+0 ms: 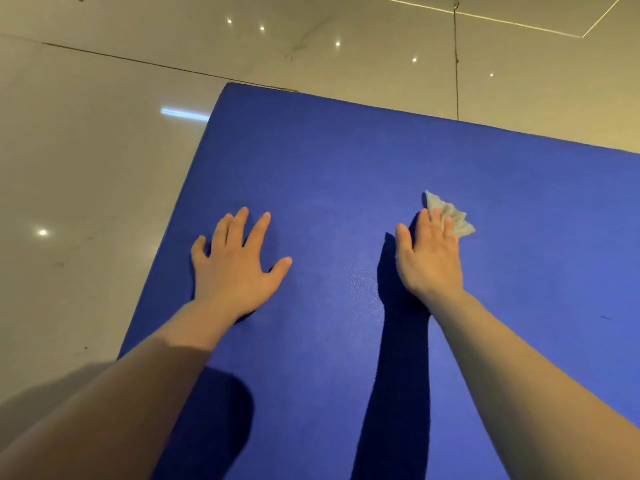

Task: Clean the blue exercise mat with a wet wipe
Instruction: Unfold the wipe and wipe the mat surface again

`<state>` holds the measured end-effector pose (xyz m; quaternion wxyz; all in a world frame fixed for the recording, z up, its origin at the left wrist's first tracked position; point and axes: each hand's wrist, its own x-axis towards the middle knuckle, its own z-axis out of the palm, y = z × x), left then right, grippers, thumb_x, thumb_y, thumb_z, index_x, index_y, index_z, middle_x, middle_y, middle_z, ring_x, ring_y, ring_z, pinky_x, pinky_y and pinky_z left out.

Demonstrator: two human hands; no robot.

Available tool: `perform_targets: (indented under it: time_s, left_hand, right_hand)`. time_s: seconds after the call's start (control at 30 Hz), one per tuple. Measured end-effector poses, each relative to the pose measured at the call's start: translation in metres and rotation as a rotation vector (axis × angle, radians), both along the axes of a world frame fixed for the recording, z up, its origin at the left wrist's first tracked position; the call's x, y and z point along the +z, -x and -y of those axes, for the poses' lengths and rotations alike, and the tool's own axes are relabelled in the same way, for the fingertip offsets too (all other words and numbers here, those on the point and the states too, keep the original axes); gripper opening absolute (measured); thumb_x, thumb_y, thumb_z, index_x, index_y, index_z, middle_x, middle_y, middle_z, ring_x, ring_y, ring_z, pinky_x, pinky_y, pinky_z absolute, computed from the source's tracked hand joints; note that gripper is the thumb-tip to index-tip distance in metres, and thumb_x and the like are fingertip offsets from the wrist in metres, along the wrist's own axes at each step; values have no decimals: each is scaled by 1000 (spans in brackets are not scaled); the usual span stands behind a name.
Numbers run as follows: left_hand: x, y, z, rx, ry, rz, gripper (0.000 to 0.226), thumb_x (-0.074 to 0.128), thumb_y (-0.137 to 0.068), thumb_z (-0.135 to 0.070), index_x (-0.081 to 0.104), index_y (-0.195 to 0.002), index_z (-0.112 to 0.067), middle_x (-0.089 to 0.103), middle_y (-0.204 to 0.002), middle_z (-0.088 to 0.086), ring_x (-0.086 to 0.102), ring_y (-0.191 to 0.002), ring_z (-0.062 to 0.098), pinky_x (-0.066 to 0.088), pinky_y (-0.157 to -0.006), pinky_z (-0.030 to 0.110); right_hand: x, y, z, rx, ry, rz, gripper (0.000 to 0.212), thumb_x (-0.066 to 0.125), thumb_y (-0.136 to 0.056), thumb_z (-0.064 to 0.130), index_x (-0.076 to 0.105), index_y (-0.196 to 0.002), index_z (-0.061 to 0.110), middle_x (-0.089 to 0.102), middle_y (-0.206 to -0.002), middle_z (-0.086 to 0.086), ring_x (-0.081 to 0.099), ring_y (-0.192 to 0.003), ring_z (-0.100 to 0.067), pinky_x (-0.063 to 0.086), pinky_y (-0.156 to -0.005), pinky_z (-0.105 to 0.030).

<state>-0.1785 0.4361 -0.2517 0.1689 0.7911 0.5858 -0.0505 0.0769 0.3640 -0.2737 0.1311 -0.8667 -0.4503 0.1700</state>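
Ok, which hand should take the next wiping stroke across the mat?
Right. The right hand already presses the wet wipe flat on the blue mat, with unwiped surface ahead. The left hand lies spread and bare on the mat, bracing near its left edge.

The floor point(86, 150) is laid with large glossy beige tiles, polished enough to mirror the ceiling. Thin dark grout lines point(138, 60) divide the tiles, one running diagonally from the left edge and another dropping nearly straight down at upper right. Small round reflections of ceiling spotlights point(262, 28) dot the far tiles, and another bright spot shows at the left. A short bluish streak of reflected light point(183, 112) lies mid-left. Faint dark specks point(59, 263) mark the nearer left tiles.
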Motion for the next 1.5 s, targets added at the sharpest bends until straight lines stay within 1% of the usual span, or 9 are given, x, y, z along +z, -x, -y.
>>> perform_targets:
  time_s: [0.17, 0.27, 0.37, 0.6, 0.8, 0.87, 1.0, 1.27, 1.5]
  left_hand:
    - [24, 51, 15, 35, -156, 102, 63, 55, -93, -43, 36, -149, -19, 39, -148, 14, 39, -136, 34, 35, -106, 53]
    - [24, 78, 46, 33, -168, 99, 60, 60, -92, -37, 43, -145, -16, 45, -143, 15, 44, -130, 36, 39, -101, 54]
    - [21, 104, 74, 65, -141, 32, 59, 62, -91, -35, 46, -144, -16, 44, -144, 17, 42, -132, 36, 38, -102, 54]
    - [17, 130, 117, 241, -14, -3, 59, 52, -95, -41, 36, -149, -22, 30, -153, 11, 30, -139, 33, 32, -108, 52]
    - [18, 128, 157, 192, -32, 35, 57, 47, -99, -38, 33, -150, -20, 25, -156, 15, 22, -144, 34, 25, -114, 51]
    - [20, 133, 165, 203, -21, 51, 57, 43, -99, -43, 31, -151, -23, 22, -158, 12, 21, -145, 31, 23, -115, 48]
    - [19, 152, 191, 246, 8, 72, 59, 41, -98, -47, 28, -152, -26, 18, -159, 8, 18, -145, 27, 21, -117, 46]
    - [19, 164, 211, 216, 74, 165, 62, 45, -97, -48, 26, -152, -27, 11, -160, 7, 7, -147, 25, 13, -121, 48]
    - [16, 163, 220, 203, 33, 129, 60, 42, -98, -49, 27, -152, -26, 13, -159, 9, 10, -148, 28, 12, -119, 53]
  right_hand:
    - [10, 130, 25, 563, -84, -53, 76, 8, -92, 50, 24, -153, 7, 11, -163, -9, 1, -151, -27, -6, -122, -37]
    - [5, 142, 54, 766, -77, 16, 70, 17, -96, 48, 33, -150, 7, 23, -160, -9, 14, -149, -28, 9, -121, -41]
    - [2, 97, 77, 651, -53, 72, 71, 20, -98, 54, 36, -149, 8, 29, -158, -6, 22, -147, -25, 26, -118, -48]
    - [19, 75, 135, 144, 125, 55, 70, 23, -101, 53, 7, -156, 13, -5, -164, 0, -9, -151, -18, -5, -121, -33]
    - [17, 197, 159, 575, -35, -32, 74, 25, -94, 53, 39, -147, 2, 32, -156, -15, 25, -146, -34, 17, -121, -46]
    - [20, 221, 174, 745, 15, -67, 72, 21, -94, 53, 40, -147, 7, 31, -157, -10, 23, -147, -29, 11, -121, -44]
    - [15, 199, 195, 648, 8, 48, 64, 27, -96, 49, 51, -141, 10, 45, -149, -6, 41, -139, -26, 19, -116, -39]
    - [30, 182, 240, 94, 87, -150, 63, 23, -103, 50, 12, -156, 19, 1, -164, 3, -6, -151, -18, -4, -121, -35]
    - [40, 273, 245, 568, 109, -291, 85, -8, -81, 61, 11, -156, 26, -1, -163, 11, -12, -148, -5, -15, -118, -29]
